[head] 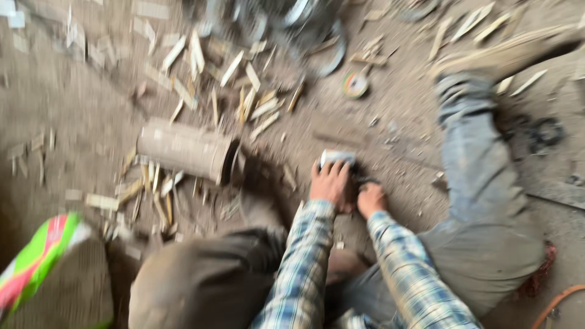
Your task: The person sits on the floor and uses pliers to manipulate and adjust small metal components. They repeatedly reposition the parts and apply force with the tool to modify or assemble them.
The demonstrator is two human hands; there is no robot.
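The picture is blurred by motion. My left hand point(329, 181) rests on a small pale block-like object point(336, 157) on the dusty ground, its fingers laid over it. Right beside it, my right hand point(370, 198) is closed around something small and dark that I cannot make out. Both arms wear blue plaid sleeves. I sit on the ground with my right leg point(481, 176) stretched out ahead in grey trousers.
A short hollow bamboo section point(186, 150) lies to the left of my hands. Many split bamboo strips point(244, 91) litter the ground. A small round roll point(355, 84) lies farther off, dark metal parts point(292, 24) at the top, a green-and-pink sack point(36, 262) at lower left.
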